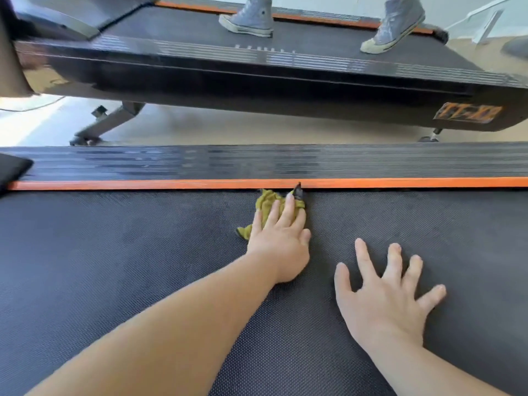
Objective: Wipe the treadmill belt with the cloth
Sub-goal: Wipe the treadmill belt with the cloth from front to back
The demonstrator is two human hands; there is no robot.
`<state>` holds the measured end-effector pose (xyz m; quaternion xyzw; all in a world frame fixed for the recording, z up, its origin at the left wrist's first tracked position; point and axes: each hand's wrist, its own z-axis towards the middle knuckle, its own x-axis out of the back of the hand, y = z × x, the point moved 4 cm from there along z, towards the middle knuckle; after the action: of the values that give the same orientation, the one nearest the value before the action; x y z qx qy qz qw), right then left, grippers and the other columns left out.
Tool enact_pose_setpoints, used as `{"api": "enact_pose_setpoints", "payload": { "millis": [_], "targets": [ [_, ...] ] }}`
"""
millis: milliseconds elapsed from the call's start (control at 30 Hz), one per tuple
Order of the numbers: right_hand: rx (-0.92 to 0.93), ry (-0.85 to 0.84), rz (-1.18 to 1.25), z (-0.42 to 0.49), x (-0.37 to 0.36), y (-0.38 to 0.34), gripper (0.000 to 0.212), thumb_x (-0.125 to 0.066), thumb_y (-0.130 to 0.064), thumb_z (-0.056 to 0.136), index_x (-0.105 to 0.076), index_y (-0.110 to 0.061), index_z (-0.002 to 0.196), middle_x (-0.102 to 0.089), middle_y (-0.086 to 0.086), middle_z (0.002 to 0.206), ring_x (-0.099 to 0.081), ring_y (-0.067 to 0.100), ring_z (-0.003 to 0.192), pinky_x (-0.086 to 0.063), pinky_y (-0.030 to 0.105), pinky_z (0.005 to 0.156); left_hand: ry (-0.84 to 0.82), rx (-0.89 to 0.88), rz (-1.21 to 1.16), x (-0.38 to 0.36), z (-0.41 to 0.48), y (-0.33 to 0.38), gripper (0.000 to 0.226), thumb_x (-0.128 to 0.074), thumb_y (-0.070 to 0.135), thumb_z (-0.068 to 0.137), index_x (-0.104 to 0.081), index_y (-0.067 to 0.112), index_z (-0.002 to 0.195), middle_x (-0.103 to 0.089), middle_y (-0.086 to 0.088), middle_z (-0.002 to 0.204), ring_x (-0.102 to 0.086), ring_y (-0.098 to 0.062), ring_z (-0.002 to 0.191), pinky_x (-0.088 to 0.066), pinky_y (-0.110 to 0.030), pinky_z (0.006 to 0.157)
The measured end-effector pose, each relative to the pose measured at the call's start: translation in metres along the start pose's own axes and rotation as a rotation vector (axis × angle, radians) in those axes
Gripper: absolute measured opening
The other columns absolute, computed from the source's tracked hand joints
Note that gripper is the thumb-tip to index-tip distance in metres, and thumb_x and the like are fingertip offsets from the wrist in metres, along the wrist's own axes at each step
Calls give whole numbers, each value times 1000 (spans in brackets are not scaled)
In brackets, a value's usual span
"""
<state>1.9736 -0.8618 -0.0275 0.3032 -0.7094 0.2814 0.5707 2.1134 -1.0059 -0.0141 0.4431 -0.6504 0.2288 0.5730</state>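
The dark textured treadmill belt fills the lower half of the view. A crumpled olive-green cloth lies on it right by the far orange edge strip. My left hand presses flat on the cloth with straight fingers, most of the cloth under the palm. My right hand rests on the bare belt to the right of it, fingers spread, holding nothing.
Beyond the orange strip runs a ribbed black side rail, then a gap of floor. A second treadmill stands behind, with a person's grey sneakers on its belt.
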Motion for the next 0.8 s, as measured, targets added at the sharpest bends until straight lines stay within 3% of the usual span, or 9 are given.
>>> {"api": "enact_pose_setpoints", "payload": {
  "millis": [100, 200, 367, 567, 667, 733, 800],
  "targets": [
    [-3, -7, 4, 1, 1, -2, 70, 0, -76, 90, 12, -55, 156, 12, 3, 171, 16, 36, 155, 3, 73, 117, 4, -141, 48, 14, 3, -45, 60, -13, 45, 110, 9, 30, 164, 15, 10, 171, 14, -6, 156, 5, -44, 128],
    [-1, -15, 8, 0, 1, -2, 70, 1, -76, 90, 13, -55, 156, 13, 2, 171, 15, 37, 155, 3, 73, 117, 60, -23, 78, 15, -4, -72, 65, -10, 55, 107, 13, 31, 163, 13, 15, 170, 15, -2, 155, 7, -42, 128],
    [0, -17, 2, 1, 2, -2, 70, 2, -76, 90, 13, -55, 155, 12, 3, 171, 15, 37, 155, 3, 73, 117, 125, 130, 11, 4, -5, -49, 73, -11, 65, 103, 13, 32, 163, 16, 13, 170, 19, -8, 156, 16, -48, 125],
    [7, -18, 3, 1, 2, -2, 71, 1, -75, 90, 13, -53, 157, 12, 3, 172, 15, 38, 155, 2, 73, 116, 143, 140, -48, 8, -3, -49, 57, -14, 41, 111, 4, 33, 164, 2, 13, 172, 10, -9, 158, 10, -48, 127],
    [8, -19, 15, 0, 3, -1, 71, 0, -76, 90, 13, -53, 157, 12, 3, 172, 15, 38, 155, 3, 74, 116, 138, 110, -367, 21, -6, -42, 51, -15, 39, 112, -12, 39, 163, -16, 19, 168, 6, -4, 157, 17, -48, 125],
    [15, -14, 13, 0, 3, -2, 71, -1, -76, 91, 13, -53, 157, 12, 4, 172, 16, 39, 155, 3, 74, 116, 88, 42, -622, 27, -7, -34, 50, -13, 50, 110, -14, 49, 160, -18, 29, 161, 7, 1, 154, 22, -47, 122],
    [14, -16, 13, 0, 3, -2, 71, -2, -75, 92, 12, -52, 158, 12, 4, 172, 16, 39, 155, 4, 74, 116, -29, -42, -411, 19, -14, -27, 70, 3, 73, 94, 1, 51, 159, -4, 27, 166, 15, -3, 155, 20, -51, 123]
  ]
}}
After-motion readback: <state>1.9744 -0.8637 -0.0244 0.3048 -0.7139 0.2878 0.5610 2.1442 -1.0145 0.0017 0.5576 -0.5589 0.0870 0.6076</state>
